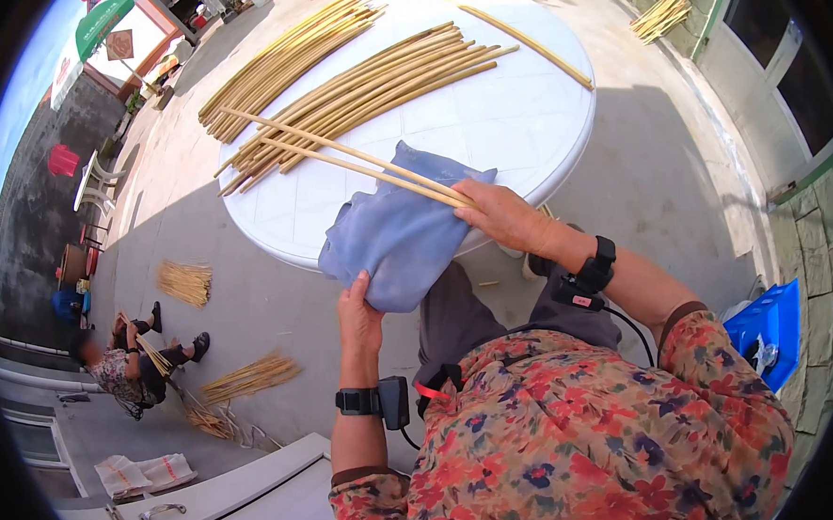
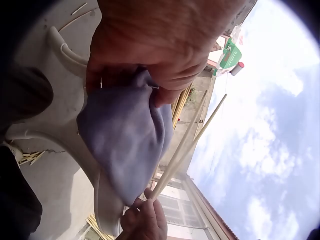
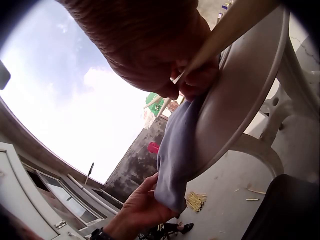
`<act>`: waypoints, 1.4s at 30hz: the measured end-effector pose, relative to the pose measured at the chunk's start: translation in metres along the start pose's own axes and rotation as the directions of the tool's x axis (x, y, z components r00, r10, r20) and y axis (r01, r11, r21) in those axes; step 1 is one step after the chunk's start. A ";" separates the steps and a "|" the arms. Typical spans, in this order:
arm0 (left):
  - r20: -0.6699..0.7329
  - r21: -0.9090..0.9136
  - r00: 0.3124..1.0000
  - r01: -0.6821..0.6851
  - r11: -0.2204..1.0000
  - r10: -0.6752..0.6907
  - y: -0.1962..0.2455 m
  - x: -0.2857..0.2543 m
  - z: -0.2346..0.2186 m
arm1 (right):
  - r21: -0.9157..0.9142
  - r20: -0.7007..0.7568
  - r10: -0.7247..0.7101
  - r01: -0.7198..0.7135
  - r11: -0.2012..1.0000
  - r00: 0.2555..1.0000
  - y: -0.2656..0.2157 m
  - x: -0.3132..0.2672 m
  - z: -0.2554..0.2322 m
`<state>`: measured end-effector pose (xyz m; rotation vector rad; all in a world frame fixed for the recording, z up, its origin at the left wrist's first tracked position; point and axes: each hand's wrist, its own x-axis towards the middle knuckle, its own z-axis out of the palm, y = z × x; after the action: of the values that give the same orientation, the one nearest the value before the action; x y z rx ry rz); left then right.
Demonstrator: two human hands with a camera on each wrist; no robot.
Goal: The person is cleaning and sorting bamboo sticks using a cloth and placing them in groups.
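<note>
My right hand [image 1: 502,215] grips two thin, peeled-looking wooden sticks [image 1: 411,177] by their near ends, with a corner of a blue-grey cloth [image 1: 394,245] at its fingers. The sticks slant away to the left above the table. My left hand [image 1: 362,309] pinches the cloth's lower edge, thumb on top. The cloth spreads between both hands, over the table's near edge. In the left wrist view, folds of the cloth [image 2: 122,135] gather under the left hand [image 2: 150,45]. In the right wrist view, the cloth [image 3: 175,155] hangs below the right hand [image 3: 170,60].
Two rows of similar sticks [image 1: 379,84] and a separate stick [image 1: 531,48] lie on the round white table [image 1: 537,125]. Bundles [image 1: 250,378] lie on the ground at left, near a seated person [image 1: 124,367]. A blue crate [image 1: 766,330] stands at right.
</note>
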<state>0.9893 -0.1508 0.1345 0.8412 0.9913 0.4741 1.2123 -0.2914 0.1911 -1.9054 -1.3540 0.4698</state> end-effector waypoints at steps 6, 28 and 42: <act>0.244 -0.122 0.964 -0.075 0.990 0.104 0.019 -0.008 0.006 | 0.100 0.029 0.040 -0.042 0.994 0.999 -0.009 -0.004 -0.002; 0.629 -0.214 0.777 0.130 0.968 0.035 0.023 0.033 0.108 | 0.424 0.210 0.080 -0.165 0.890 0.974 0.006 0.011 0.004; 0.233 -0.424 0.844 -0.359 0.831 0.483 0.048 0.049 0.112 | 0.480 0.391 0.153 -0.343 0.808 0.908 -0.011 -0.018 0.004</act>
<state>1.1116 -0.1326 0.1779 0.7678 0.3707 0.8454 1.1957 -0.3045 0.1939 -1.5644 -1.0096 1.2266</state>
